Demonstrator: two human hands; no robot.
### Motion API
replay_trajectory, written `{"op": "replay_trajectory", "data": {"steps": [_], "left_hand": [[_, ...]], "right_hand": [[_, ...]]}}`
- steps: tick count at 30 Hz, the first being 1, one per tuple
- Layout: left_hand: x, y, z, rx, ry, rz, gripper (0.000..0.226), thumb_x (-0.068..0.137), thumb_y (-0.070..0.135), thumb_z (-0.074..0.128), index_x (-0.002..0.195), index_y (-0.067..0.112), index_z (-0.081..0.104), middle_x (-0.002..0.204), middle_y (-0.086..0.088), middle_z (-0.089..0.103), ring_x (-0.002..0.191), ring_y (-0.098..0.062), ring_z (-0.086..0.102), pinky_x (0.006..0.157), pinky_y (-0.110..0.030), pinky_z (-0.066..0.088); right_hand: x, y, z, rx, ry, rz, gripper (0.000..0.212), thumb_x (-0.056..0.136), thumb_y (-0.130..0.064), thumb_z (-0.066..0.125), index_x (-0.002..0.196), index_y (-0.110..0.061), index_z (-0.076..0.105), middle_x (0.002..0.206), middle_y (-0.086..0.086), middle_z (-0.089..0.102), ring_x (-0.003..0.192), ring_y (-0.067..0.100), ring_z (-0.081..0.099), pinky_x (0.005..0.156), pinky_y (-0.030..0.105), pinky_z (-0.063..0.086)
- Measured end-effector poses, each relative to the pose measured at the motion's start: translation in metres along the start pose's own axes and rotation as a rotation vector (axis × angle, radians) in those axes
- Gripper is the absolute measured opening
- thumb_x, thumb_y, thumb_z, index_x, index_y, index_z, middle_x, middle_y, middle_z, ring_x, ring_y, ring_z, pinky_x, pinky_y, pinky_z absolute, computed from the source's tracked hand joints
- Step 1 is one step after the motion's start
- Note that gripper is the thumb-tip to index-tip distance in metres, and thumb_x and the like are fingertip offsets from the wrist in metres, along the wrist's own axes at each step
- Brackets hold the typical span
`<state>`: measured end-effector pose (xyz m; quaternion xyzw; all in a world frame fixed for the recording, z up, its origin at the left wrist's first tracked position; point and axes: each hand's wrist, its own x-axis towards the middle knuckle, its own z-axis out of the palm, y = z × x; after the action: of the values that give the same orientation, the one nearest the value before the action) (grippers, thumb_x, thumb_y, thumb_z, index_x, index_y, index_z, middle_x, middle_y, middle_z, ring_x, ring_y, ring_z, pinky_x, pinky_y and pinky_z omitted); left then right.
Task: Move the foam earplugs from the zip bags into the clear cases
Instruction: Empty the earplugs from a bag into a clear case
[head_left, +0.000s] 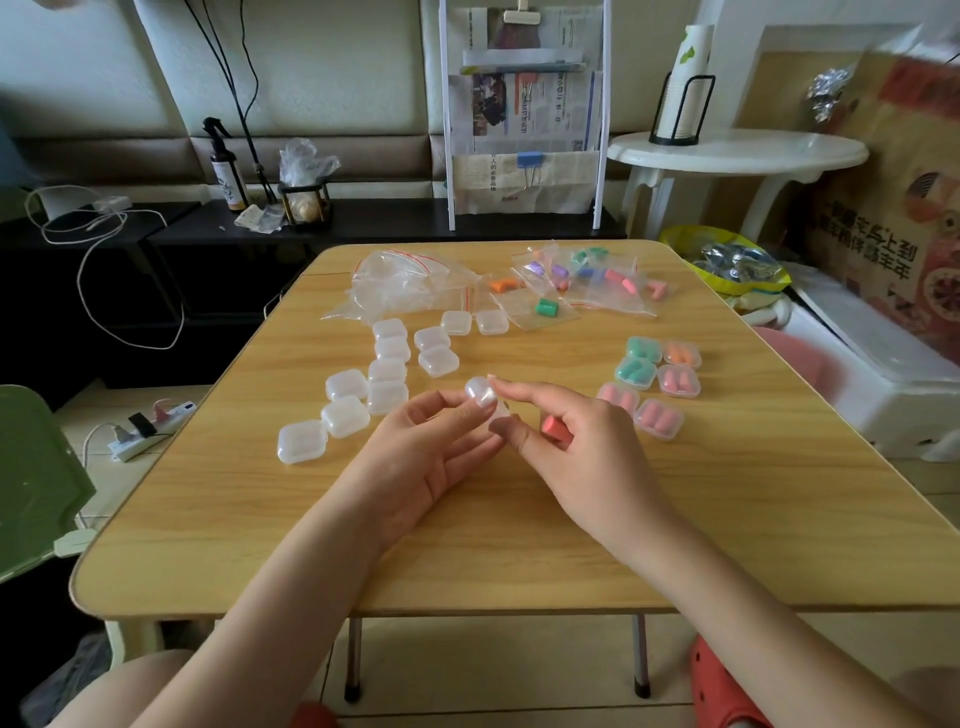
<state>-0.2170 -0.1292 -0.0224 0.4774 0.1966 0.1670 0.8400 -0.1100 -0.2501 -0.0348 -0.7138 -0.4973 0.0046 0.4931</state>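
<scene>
Pale wood-grain table (519, 519) fills the middle of the head view, with a dark low shelf and a white newspaper rack (522, 114) behind it against a light wall. Above the table's centre the left hand (431, 447) and right hand (566, 441) meet on one clear case (483, 397): the left thumb and fingers curl round its lower half, while the right forefinger and thumb pinch its upper edge, and whether the lid is parted cannot be told. Tucked under the right hand's curled lower fingers, just right of that grip, sits a red-pink earplug (553, 428). Left of the grip and slightly beyond it lie the empty clear cases (387, 371), closed and clustered in loose rows, the nearest ones trailing toward the person's left. Right of the grip stand the filled cases (652, 387), six of them in a tight group, showing teal, orange and pink plugs inside. Beyond the grip, at the far edge, a heap of empty zip bags (400, 283) lies to the left, and zip bags with earplugs (587, 278) in purple, green, blue, pink and orange spread to the right. Off the table's far right corner a yellow bowl (675, 241) holds crumpled foil. A white round side table (737, 150) carries a stack of paper cups in a black holder.
</scene>
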Motion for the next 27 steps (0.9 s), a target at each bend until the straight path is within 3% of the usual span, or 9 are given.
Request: {"op": "replay_trajectory", "data": {"steps": [3, 6, 10, 13, 16, 18, 21, 23, 27], "left_hand": [[0.001, 0.0, 0.0, -0.013, 0.02, -0.009, 0.026, 0.072, 0.018, 0.067, 0.092, 0.002, 0.064, 0.085, -0.01, 0.07, 0.073, -0.015, 0.069, 0.065, -0.019, 0.056], [0.002, -0.002, -0.001, -0.02, 0.016, 0.008, 0.019, 0.071, 0.017, 0.066, 0.085, 0.003, 0.066, 0.083, -0.01, 0.07, 0.076, -0.015, 0.07, 0.069, -0.019, 0.057], [0.001, -0.002, 0.0, -0.001, 0.016, 0.011, 0.016, 0.07, 0.014, 0.066, 0.081, 0.003, 0.065, 0.081, -0.009, 0.07, 0.073, -0.013, 0.07, 0.066, -0.018, 0.056], [0.002, -0.002, 0.0, 0.007, 0.026, 0.017, 0.023, 0.068, 0.013, 0.067, 0.086, 0.001, 0.064, 0.08, -0.008, 0.069, 0.071, -0.012, 0.069, 0.064, -0.017, 0.056], [0.002, -0.004, 0.001, 0.05, 0.033, 0.04, 0.035, 0.066, 0.013, 0.068, 0.097, -0.004, 0.064, 0.083, -0.01, 0.07, 0.075, -0.014, 0.07, 0.064, -0.018, 0.055], [0.0, -0.003, 0.001, 0.121, -0.031, 0.003, 0.037, 0.068, 0.015, 0.068, 0.1, -0.003, 0.064, 0.088, -0.013, 0.071, 0.08, -0.016, 0.07, 0.065, -0.018, 0.055], [-0.008, 0.0, 0.006, 0.27, -0.234, -0.137, 0.034, 0.074, 0.013, 0.064, 0.105, -0.001, 0.066, 0.096, -0.014, 0.071, 0.088, -0.017, 0.069, 0.068, -0.019, 0.055], [-0.011, -0.001, 0.009, 0.297, -0.289, -0.179, 0.036, 0.076, 0.011, 0.063, 0.11, 0.0, 0.064, 0.1, -0.016, 0.07, 0.091, -0.019, 0.069, 0.07, -0.021, 0.055], [-0.01, -0.003, 0.015, 0.186, -0.175, -0.146, 0.055, 0.073, 0.007, 0.065, 0.125, 0.011, 0.049, 0.102, -0.023, 0.07, 0.088, -0.025, 0.071, 0.067, -0.024, 0.058]], "right_hand": [[-0.002, -0.001, 0.0, -0.035, -0.007, -0.01, 0.035, 0.09, -0.032, 0.062, 0.125, -0.031, 0.062, 0.044, -0.01, 0.033, 0.048, 0.01, 0.034, 0.048, 0.017, 0.028], [-0.002, -0.002, 0.001, -0.039, -0.017, -0.006, 0.034, 0.092, -0.031, 0.061, 0.126, -0.032, 0.061, 0.044, -0.01, 0.037, 0.047, 0.011, 0.033, 0.047, 0.017, 0.027], [-0.002, -0.003, -0.001, -0.07, -0.031, -0.032, 0.033, 0.093, -0.027, 0.06, 0.126, -0.03, 0.06, 0.05, -0.027, 0.048, 0.046, 0.011, 0.037, 0.045, 0.014, 0.027], [-0.001, -0.003, -0.002, -0.088, -0.035, -0.051, 0.033, 0.094, -0.02, 0.06, 0.126, -0.025, 0.061, 0.051, -0.037, 0.047, 0.046, 0.005, 0.043, 0.045, 0.01, 0.029], [0.003, 0.004, -0.003, -0.084, 0.063, -0.037, 0.029, 0.094, -0.007, 0.057, 0.119, -0.017, 0.068, 0.05, -0.034, 0.049, 0.048, -0.004, 0.049, 0.047, 0.006, 0.031], [0.007, 0.009, -0.007, -0.048, 0.131, 0.001, 0.023, 0.096, -0.009, 0.054, 0.108, -0.015, 0.072, 0.053, -0.031, 0.053, 0.047, -0.002, 0.048, 0.047, 0.007, 0.03], [0.011, 0.015, -0.01, 0.042, 0.085, 0.103, 0.022, 0.097, -0.02, 0.052, 0.092, -0.022, 0.073, 0.057, -0.009, 0.061, 0.046, 0.006, 0.044, 0.046, 0.017, 0.03], [0.009, 0.015, -0.007, 0.05, -0.019, 0.158, 0.022, 0.097, -0.025, 0.051, 0.09, -0.025, 0.073, 0.066, -0.002, 0.066, 0.057, 0.016, 0.055, 0.055, 0.03, 0.043], [0.012, 0.008, -0.005, 0.203, 0.011, 0.328, 0.034, 0.099, -0.026, 0.044, 0.08, -0.023, 0.072, 0.059, -0.015, 0.061, 0.056, -0.003, 0.054, 0.056, 0.014, 0.04]]}}
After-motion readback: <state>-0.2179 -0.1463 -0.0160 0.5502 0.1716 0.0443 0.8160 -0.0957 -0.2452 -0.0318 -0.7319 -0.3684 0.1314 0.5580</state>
